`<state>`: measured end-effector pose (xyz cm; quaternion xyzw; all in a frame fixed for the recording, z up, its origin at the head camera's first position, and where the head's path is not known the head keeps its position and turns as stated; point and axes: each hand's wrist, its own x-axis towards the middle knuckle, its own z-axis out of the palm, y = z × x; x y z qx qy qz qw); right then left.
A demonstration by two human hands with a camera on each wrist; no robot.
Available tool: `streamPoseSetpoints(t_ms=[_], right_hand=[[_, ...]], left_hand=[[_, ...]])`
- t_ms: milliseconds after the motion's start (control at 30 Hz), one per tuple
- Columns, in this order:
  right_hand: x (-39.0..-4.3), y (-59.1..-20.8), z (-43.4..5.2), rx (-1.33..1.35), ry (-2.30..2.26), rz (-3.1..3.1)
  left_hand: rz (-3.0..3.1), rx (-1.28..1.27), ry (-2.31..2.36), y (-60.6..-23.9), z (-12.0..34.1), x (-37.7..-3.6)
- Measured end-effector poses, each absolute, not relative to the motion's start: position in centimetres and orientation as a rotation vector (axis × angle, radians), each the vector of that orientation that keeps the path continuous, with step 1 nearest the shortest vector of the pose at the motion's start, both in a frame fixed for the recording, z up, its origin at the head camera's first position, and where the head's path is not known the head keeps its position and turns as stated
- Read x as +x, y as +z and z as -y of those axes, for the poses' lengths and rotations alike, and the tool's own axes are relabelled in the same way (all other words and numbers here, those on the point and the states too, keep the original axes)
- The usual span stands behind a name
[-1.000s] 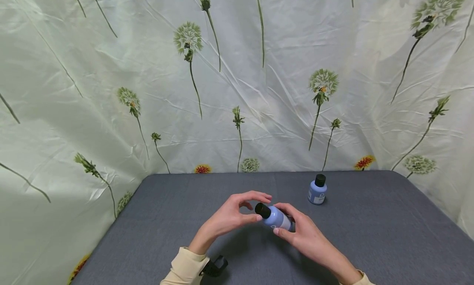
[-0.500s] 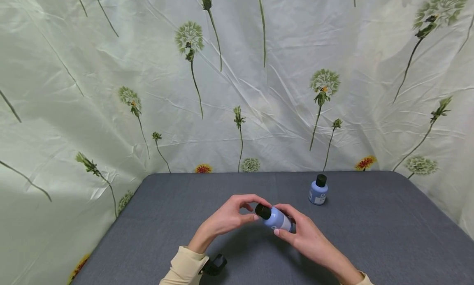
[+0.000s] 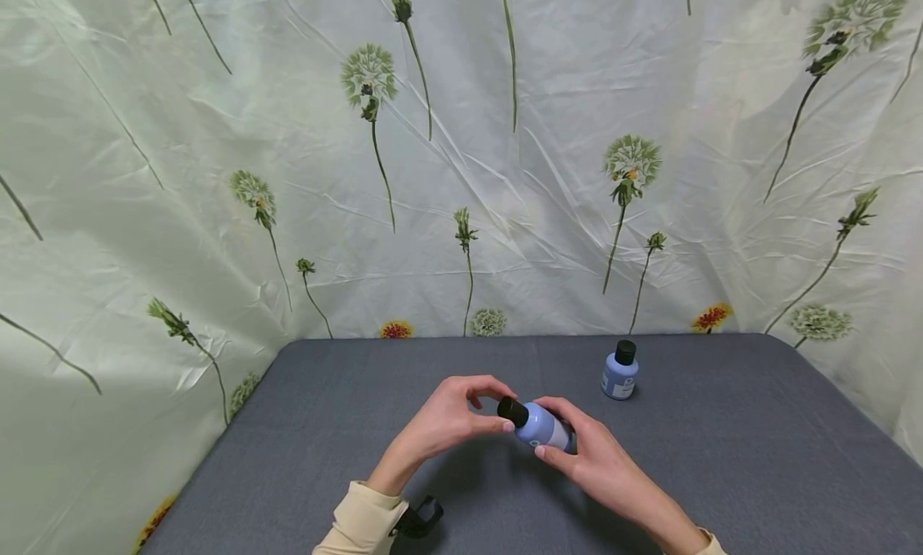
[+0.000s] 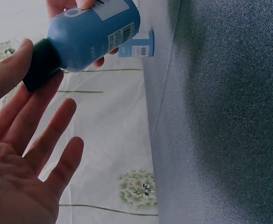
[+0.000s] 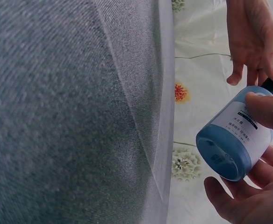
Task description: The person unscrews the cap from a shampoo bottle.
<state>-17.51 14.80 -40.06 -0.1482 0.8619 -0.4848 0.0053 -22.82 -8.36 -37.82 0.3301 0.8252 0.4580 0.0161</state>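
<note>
A small blue bottle point(image 3: 542, 425) with a white label is held tilted above the table, its black cap point(image 3: 513, 412) pointing up and to the left. My right hand point(image 3: 591, 459) grips the bottle's body between thumb and fingers; the right wrist view shows the bottle's base point(image 5: 223, 154) facing that camera. At the other end, my left hand point(image 3: 447, 423) pinches the cap point(image 4: 42, 64) between its thumb and first fingers. The other left fingers point(image 4: 64, 161) stand loosely extended, away from the bottle.
A second blue bottle point(image 3: 619, 371) with a black cap stands upright towards the back right of the dark grey table point(image 3: 346, 411). Behind the table hangs a pale curtain point(image 3: 461, 154) printed with dandelions. A black strap point(image 3: 421, 517) sits at my left wrist.
My left thumb and fingers have shifted slightly about the cap, moving off and back onto it. My right hand and the bottle have stayed nearly still.
</note>
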Motion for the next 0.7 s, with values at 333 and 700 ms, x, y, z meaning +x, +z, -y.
streamPoseSetpoints(t_ms=[333, 700], right_hand=[[-17.54, -40.33, -14.91, -0.482, -1.504, -2.711], [-17.56, -40.33, -14.86, -0.456, -1.498, -2.724]], left_hand=[[-2.602, 0.889, 1.427, -37.94, 8.15, -22.73], [-2.426, 1.1, 1.389, -38.07, 8.38, -23.02]])
